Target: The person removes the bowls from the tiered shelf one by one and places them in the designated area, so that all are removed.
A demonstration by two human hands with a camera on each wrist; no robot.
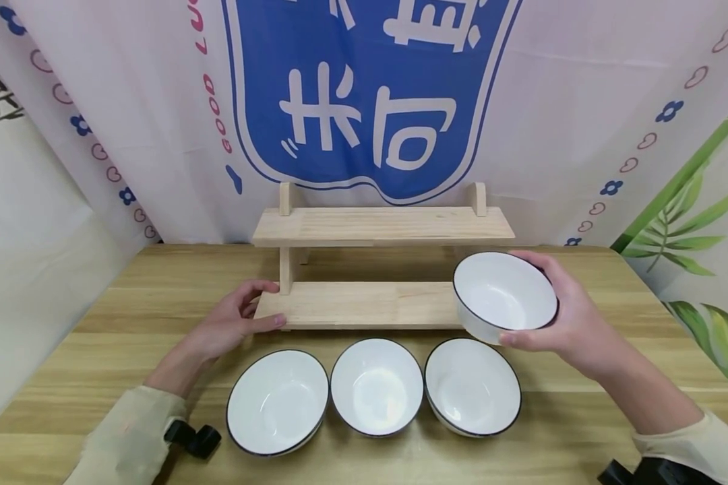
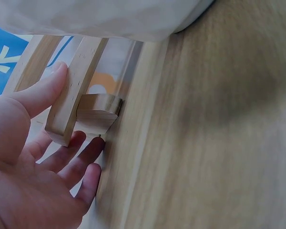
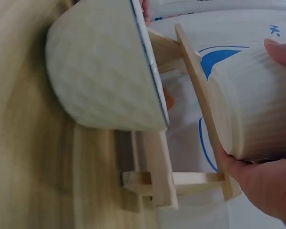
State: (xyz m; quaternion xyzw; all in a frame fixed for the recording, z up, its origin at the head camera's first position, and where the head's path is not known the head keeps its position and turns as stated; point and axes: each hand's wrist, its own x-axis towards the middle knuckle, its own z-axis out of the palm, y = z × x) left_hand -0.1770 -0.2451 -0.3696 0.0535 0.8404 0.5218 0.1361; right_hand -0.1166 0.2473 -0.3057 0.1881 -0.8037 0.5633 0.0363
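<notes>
A white bowl with a dark rim [image 1: 503, 293] is in my right hand [image 1: 576, 323], the thumb at its near side and the fingers around its far right side. It is tilted and held up over the right end of the lower tier of a two-tier wooden shelf [image 1: 358, 303]. In the right wrist view the bowl's ribbed outside [image 3: 267, 105] shows. My left hand [image 1: 224, 327] grips the lower board's left end, with thumb and fingers on opposite faces of the board [image 2: 76, 90] in the left wrist view.
In front of the shelf, a left bowl [image 1: 279, 402], a middle bowl [image 1: 377, 387] and a right bowl [image 1: 473, 387] stand in a row on the wooden table [image 1: 127, 303]. The shelf's upper tier [image 1: 382, 225] is nearest the printed curtain [image 1: 558, 135] behind.
</notes>
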